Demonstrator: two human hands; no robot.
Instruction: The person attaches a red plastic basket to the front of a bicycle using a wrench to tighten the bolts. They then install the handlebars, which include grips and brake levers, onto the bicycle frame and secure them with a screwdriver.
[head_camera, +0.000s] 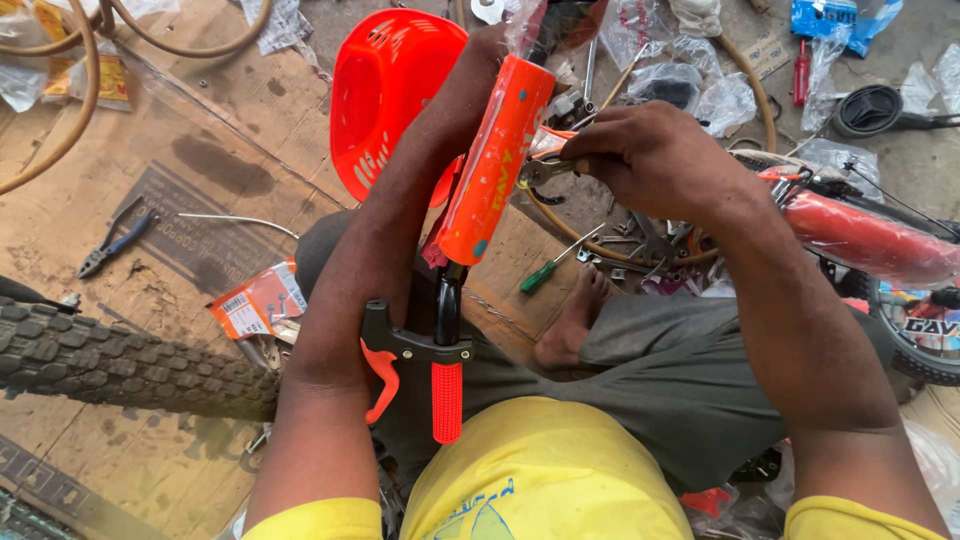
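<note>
Lying flat across the floor, brown cardboard sheeting (210, 130) with a dark printed panel carries the rest. Knobby black tyre (120, 365), lower left, resting on the cardboard. Red bicycle frame tube (865, 240), right edge, beside a wheel with a colourful label. Orange plastic basket (385, 95), upper centre, behind the left forearm. Handlebar (445, 335), centre, over the person's lap: orange foam pad with coloured lettering (495, 160) wrapped round the crossbar, red ribbed grip (447, 400) pointing toward the body, orange brake lever (383, 385) on a black clamp just beside it. Left hand (490, 45) reaches past the pad's far end; its grasp is hidden, so cannot tell. Right hand (650, 155) closed around a metal spanner (545, 170), whose head touches the pad's side. Clear plastic bags (690, 70), crumpled, top right. Orange-and-white labelled packet (258, 300), flat, left of the knee. Blue-handled pliers (112, 245), far left. Green-handled screwdriver (548, 268) near the bare foot.
</note>
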